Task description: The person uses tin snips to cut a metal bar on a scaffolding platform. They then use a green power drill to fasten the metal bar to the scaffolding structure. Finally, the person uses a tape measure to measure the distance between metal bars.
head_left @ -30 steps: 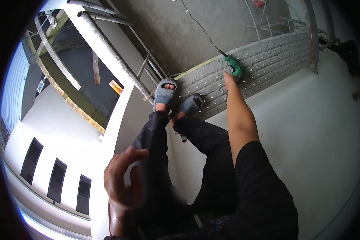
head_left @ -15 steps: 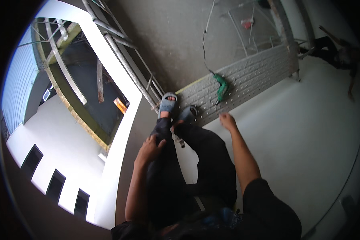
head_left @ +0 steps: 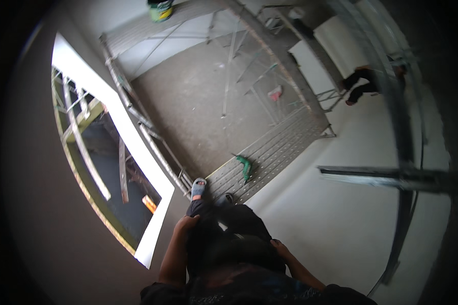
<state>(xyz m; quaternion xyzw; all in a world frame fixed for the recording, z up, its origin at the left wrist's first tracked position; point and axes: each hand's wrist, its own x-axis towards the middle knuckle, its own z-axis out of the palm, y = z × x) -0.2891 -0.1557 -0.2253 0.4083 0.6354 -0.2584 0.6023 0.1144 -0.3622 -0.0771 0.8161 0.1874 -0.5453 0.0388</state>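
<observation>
My left hand [head_left: 187, 222] rests against the left leg of my dark trousers [head_left: 249, 223]. Its fingers are blurred against the cloth. At the other thigh, my right hand [head_left: 279, 248] touches the trousers' outer side, with its fingertips mostly hidden. No tool shows in either hand. Beyond my feet, which wear grey open-toed sandals [head_left: 198, 189], a green corded power drill [head_left: 244, 169] lies on a perforated metal scaffold plank [head_left: 285, 137], out of reach of both hands.
Scaffold tubes [head_left: 150, 137] run along the left beside a window opening with a white frame [head_left: 137, 152]. A bucket [head_left: 160, 11] stands on a far plank. Metal channels [head_left: 361, 177] cross at the right. Another person [head_left: 364, 84] is at the upper right, and a red object [head_left: 275, 93] lies below.
My right hand has come back from near the plank to my thigh. The view has tilted up, bringing the bucket and metal channels into sight. The drill still lies on the plank.
</observation>
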